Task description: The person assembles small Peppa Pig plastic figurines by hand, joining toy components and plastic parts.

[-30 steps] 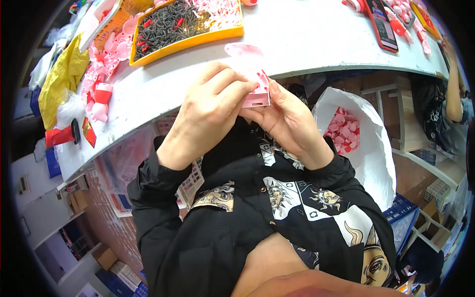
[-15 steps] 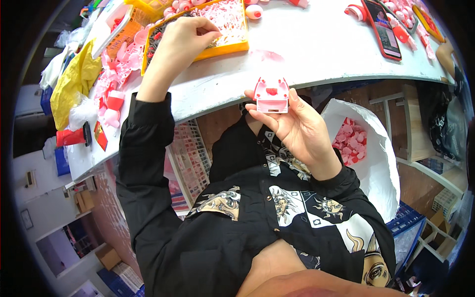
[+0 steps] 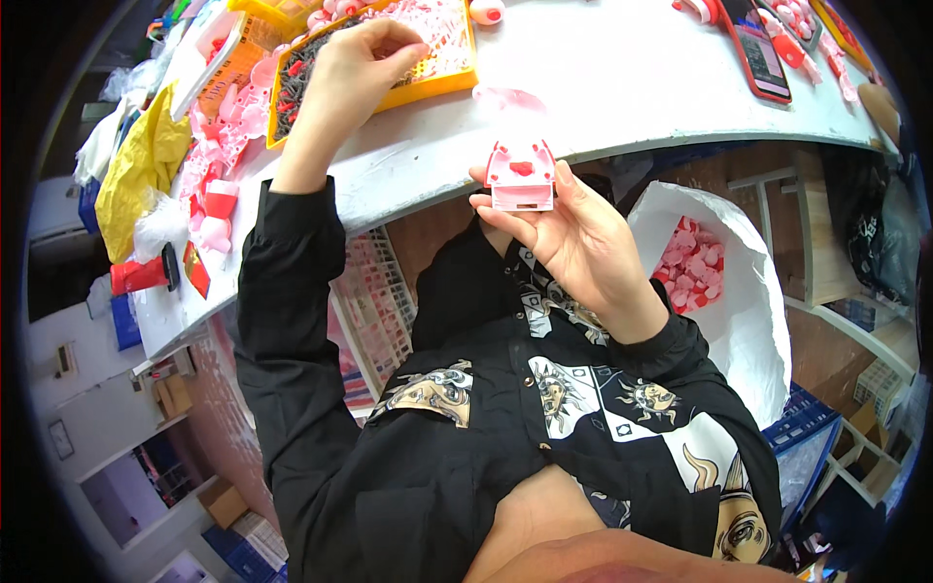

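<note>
A white table (image 3: 632,92) curves across the view from ten o'clock to two. At three o'clock a white sack (image 3: 748,335) gapes beside the person's right arm. A yellow bag (image 3: 141,189) lies at ten o'clock, and a yellow tray (image 3: 432,90) sits on the table at eleven. Between one and two lies a phone (image 3: 760,53) with a red edge.

The left hand (image 3: 355,73) is over the tray, fingers bent and thumb near the fingertips; whether it pinches anything, I cannot tell. The right hand (image 3: 583,233), toward two o'clock, grasps a pink case (image 3: 522,185) between thumb and fingers. That case is at one o'clock, its red-spotted side facing up.

Pink and red parts (image 3: 692,267) lie inside the sack. Smallest are the tray's bits: dark bits (image 3: 290,92) on its nine o'clock side, pale pink bits (image 3: 442,29) toward three.
</note>
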Available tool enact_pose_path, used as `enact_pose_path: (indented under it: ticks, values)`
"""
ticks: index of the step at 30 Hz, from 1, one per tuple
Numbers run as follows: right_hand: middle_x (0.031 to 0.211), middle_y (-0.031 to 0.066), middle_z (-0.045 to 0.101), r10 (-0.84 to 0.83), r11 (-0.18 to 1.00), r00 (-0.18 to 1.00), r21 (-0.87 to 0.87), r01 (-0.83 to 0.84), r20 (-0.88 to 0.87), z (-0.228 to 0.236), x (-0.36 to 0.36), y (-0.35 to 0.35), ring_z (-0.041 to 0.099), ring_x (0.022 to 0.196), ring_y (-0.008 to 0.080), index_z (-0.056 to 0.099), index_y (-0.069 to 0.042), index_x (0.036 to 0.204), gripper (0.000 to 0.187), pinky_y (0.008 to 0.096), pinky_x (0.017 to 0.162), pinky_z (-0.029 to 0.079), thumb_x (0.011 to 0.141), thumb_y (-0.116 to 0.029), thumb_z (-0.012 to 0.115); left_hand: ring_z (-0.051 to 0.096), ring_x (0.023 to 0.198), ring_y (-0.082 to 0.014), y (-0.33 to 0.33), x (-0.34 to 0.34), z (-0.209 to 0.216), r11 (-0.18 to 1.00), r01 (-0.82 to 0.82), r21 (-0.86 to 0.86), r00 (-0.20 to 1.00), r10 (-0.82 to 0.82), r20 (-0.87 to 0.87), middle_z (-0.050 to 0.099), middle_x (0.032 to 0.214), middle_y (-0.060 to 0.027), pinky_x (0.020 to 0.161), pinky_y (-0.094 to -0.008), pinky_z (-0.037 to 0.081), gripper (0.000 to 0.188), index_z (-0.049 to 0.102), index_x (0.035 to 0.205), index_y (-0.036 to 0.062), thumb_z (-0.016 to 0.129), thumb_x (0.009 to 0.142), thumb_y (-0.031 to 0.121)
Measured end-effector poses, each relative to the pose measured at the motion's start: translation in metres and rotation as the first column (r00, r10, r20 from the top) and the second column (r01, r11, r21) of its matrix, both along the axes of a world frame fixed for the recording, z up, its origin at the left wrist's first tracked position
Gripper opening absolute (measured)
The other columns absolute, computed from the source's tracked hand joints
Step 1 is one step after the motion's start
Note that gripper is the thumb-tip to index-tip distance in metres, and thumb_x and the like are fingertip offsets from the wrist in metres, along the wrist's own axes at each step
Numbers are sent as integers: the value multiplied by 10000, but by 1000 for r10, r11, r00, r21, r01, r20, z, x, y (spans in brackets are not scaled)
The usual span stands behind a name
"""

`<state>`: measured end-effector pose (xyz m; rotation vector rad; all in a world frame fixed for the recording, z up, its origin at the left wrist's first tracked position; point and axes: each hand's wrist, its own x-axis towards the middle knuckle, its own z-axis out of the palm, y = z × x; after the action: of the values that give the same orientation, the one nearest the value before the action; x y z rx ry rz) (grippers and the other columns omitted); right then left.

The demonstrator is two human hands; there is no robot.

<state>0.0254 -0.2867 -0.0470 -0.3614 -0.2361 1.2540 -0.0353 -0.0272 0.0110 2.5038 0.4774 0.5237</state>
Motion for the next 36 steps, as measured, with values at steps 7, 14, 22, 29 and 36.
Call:
enact_pose_path:
  ticks: [7,14,22,29,36]
  values:
    - [1298,252,495,24,998,999,53,-21,-42,2,-1,-1,535,1187,360,296,67,1389,485,448,1043,433,1044,-273,305,619,751,-81,-81,-43,16,885,243,-397,967,-187,174,675,855,-42,695,-211,503,118,677,952,-26,688,840,10]
    - [1306,217,497,51,998,999,36,-51,3,5,-8,0,530,1191,360,314,65,1373,504,463,1048,422,1037,-310,329,614,738,-78,-89,-51,13,775,160,-611,987,-148,70,667,856,-46,649,-209,502,111,672,949,-23,674,861,45]
    - [1299,221,502,124,986,991,105,-129,55,-1,-8,-2,538,1180,364,305,74,1379,522,460,1044,423,1027,-307,365,579,684,-71,-77,-53,14,544,100,-833,984,-177,2,633,796,-38,610,-200,469,144,637,872,1,736,812,88]
    - [1298,233,499,136,989,990,70,-133,-30,3,-6,-2,535,1181,371,306,75,1379,522,469,1049,417,1015,-286,407,572,674,-66,-65,-51,17,442,64,-895,965,-255,-57,633,811,-34,625,-205,472,149,639,911,9,719,828,104]
    - [1369,280,422,27,996,999,81,-24,-32,15,7,-3,514,1208,371,258,79,1408,523,427,1053,431,1029,-267,360,572,718,-46,22,-22,34,896,-57,-440,994,92,57,633,819,-1,678,-191,482,239,679,1023,32,677,881,225]
